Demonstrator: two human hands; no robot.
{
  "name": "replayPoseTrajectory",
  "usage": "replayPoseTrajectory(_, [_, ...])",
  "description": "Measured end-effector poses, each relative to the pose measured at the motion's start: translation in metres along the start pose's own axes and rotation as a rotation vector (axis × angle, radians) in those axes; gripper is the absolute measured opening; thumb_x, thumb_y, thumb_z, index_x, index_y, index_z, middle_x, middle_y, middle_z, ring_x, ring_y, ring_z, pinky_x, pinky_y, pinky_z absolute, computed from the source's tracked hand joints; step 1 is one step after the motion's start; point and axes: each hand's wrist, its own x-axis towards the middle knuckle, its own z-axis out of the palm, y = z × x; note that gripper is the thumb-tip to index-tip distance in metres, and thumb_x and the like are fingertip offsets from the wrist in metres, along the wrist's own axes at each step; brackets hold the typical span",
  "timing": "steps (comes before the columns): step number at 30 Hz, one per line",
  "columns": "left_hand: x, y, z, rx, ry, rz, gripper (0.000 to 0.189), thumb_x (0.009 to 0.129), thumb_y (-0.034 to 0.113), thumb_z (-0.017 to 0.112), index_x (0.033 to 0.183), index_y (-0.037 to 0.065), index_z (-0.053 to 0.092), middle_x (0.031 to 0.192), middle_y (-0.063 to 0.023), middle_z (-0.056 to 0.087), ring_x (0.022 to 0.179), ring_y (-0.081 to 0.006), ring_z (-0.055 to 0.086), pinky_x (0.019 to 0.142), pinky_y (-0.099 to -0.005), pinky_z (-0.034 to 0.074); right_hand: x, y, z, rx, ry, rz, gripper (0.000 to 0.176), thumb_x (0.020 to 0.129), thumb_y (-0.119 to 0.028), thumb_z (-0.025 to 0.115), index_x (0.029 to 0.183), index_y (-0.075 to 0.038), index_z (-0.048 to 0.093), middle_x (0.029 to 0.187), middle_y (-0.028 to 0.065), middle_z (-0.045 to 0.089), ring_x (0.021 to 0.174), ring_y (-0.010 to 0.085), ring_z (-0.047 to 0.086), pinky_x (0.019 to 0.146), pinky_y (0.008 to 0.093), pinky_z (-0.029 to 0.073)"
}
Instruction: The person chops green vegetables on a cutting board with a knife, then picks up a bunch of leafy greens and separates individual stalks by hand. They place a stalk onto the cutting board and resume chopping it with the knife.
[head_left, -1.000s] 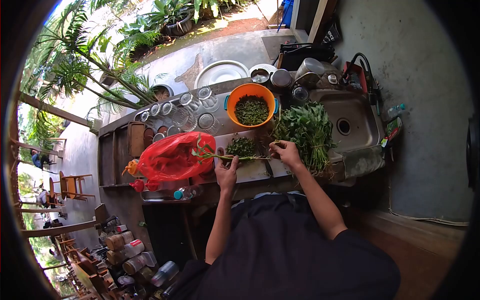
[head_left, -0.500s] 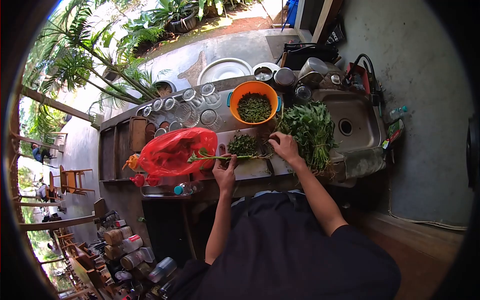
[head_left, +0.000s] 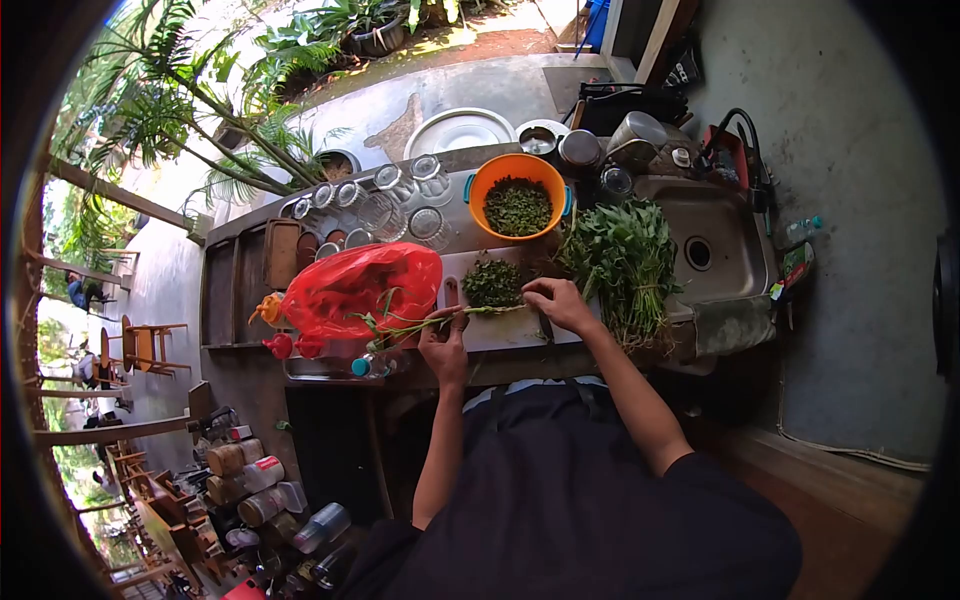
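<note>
My left hand [head_left: 444, 345] is closed on a long green stalk [head_left: 480, 311] whose leafy end hangs over the red plastic bag [head_left: 355, 290]. At the stalk's other end, the fingers of my right hand [head_left: 558, 303] are pinched on it. Beneath lies a white cutting board [head_left: 490, 334] with a pile of chopped greens [head_left: 492, 283]. Beyond it stands an orange basin [head_left: 517, 172] partly filled with small cut greens. A large bunch of leafy stalks [head_left: 628, 265] lies to the right of my right hand.
A sink [head_left: 715, 225] is at the right, with a cloth [head_left: 735, 325] over its near edge. Upturned glasses [head_left: 392, 182] stand at the back left. A bottle with a teal cap [head_left: 375, 366] lies near the counter's front edge. Pots [head_left: 580, 148] stand behind the basin.
The view has shifted slightly. My right hand has moved a little left, from beyond the stalk's end onto it. The stalk's leafy end now hangs lower over the red bag.
</note>
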Motion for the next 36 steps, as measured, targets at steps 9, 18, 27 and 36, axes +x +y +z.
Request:
replayPoseTrajectory(9, [-0.009, 0.003, -0.028, -0.031, 0.164, 0.038, 0.012, 0.092, 0.001, 0.069, 0.102, -0.002, 0.064, 0.094, -0.0049, 0.069, 0.084, -0.0107, 0.066, 0.079, -0.0259, 0.057, 0.018, 0.050, 0.068, -0.573, 0.129, -0.116, 0.016, 0.083, -0.023, 0.069, 0.091, -0.010, 0.074, 0.095, 0.0124, 0.071, 0.088, 0.0354, 0.068, 0.080, 0.0467, 0.055])
replayPoseTrajectory(18, [-0.010, 0.001, -0.031, -0.050, 0.122, -0.009, 0.011, 0.092, 0.002, 0.068, 0.101, -0.001, 0.064, 0.095, -0.0044, 0.068, 0.087, -0.0104, 0.065, 0.081, -0.0276, 0.058, 0.024, 0.062, 0.084, -0.758, 0.131, -0.172, 0.014, 0.085, -0.020, 0.066, 0.089, -0.007, 0.065, 0.092, 0.0151, 0.067, 0.080, 0.0380, 0.068, 0.072, 0.0487, 0.055])
replayPoseTrajectory(27, [-0.006, -0.006, -0.026, -0.066, -0.140, -0.068, 0.033, 0.093, 0.000, 0.065, 0.125, 0.000, 0.057, 0.108, -0.0097, 0.068, 0.099, -0.0179, 0.068, 0.081, -0.0317, 0.061, 0.028, 0.043, 0.013, -0.592, 0.407, -0.081, 0.019, 0.081, -0.023, 0.070, 0.084, -0.005, 0.065, 0.090, 0.0159, 0.069, 0.082, 0.0369, 0.067, 0.070, 0.0478, 0.053])
replayPoseTrajectory(36, [-0.004, -0.009, -0.001, 0.030, -0.342, -0.140, 0.041, 0.092, 0.001, 0.066, 0.132, 0.001, 0.054, 0.107, -0.0096, 0.068, 0.096, -0.0168, 0.068, 0.079, -0.0307, 0.061, 0.033, 0.044, -0.011, -0.651, 0.396, -0.098, 0.015, 0.084, -0.019, 0.069, 0.093, -0.008, 0.069, 0.084, 0.0156, 0.067, 0.082, 0.0380, 0.067, 0.075, 0.0472, 0.053])
